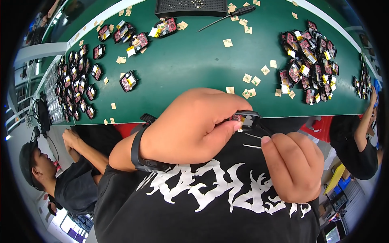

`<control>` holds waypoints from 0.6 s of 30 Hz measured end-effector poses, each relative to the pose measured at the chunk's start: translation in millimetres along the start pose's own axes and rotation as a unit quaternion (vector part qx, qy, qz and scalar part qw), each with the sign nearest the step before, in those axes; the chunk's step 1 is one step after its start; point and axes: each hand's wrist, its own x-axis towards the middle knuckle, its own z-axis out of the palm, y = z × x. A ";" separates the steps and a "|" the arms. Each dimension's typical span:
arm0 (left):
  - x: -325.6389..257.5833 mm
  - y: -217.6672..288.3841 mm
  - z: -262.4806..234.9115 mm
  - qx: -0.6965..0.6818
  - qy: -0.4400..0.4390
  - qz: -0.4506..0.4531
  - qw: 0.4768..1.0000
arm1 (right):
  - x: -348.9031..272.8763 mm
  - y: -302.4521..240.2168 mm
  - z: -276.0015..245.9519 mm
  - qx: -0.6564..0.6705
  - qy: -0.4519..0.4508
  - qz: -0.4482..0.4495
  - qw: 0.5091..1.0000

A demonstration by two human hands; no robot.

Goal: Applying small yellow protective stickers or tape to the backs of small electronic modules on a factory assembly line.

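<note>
Person (pixel 75 186) in a dark cap at the far left, hands close together. Big pile of small black cases (pixel 75 83) on the left of the green table (pixel 174 69), with red and silver bits inside. One loose case (pixel 128 81) lying just right of that pile. Black band (pixel 139 152) around the left wrist. Black tray (pixel 190 15) at the far side, with tiny metal bits in it. Left hand (pixel 206 119) pinching an open case (pixel 252 120) between thumb and fingers, by the near edge of the table. Screwdriver (pixel 242 11) lying beside the tray. Tweezers (pixel 253 146) just below the open case, tips spread apart; cannot tell if touching it. Right hand (pixel 293 166) with fingers closed around the tweezers. Small tan stickers (pixel 265 70) scattered past the hands. Another pile (pixel 310 65) of cases on the right.
</note>
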 end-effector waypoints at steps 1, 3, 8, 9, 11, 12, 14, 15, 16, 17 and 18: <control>-0.5 0.3 -2.0 0.002 0.005 -0.012 1.000 | -0.6 -0.5 -0.8 0.008 0.004 0.013 1.000; -0.5 1.3 -6.1 0.004 -0.004 -0.010 1.000 | -0.7 -1.3 2.3 0.012 0.020 0.023 0.999; 2.1 2.9 -9.0 -0.189 -0.055 -0.132 0.971 | 5.4 -3.8 10.6 0.025 0.056 0.038 0.997; 0.8 1.0 -9.2 -0.191 -0.056 -0.134 0.971 | 6.7 -4.0 13.2 0.026 0.055 0.039 0.997; -1.0 1.3 -9.8 -0.173 -0.063 -0.089 0.979 | 9.0 -3.8 13.9 0.014 0.074 0.026 0.997; -2.0 1.6 -10.7 -0.174 -0.065 -0.089 0.979 | 10.1 -4.3 13.5 0.014 0.073 0.028 0.997; -4.1 -0.7 -13.4 -0.104 -0.051 -0.032 0.993 | 13.2 -4.9 14.6 0.015 0.060 0.025 0.998; -4.9 -2.4 -13.2 -0.106 -0.052 -0.033 0.992 | 13.9 -5.4 15.4 0.016 0.058 0.026 0.998; -6.3 -3.6 -13.1 -0.060 -0.035 -0.007 0.998 | 14.8 -5.9 15.8 0.013 0.052 0.023 0.998; -7.5 -4.3 -13.0 -0.015 -0.018 0.019 1.000 | 15.5 -6.4 16.4 0.011 0.046 0.021 0.999; -8.2 -4.2 -13.3 -0.015 -0.018 0.018 1.000 | 16.2 -6.5 17.6 0.012 0.045 0.021 0.999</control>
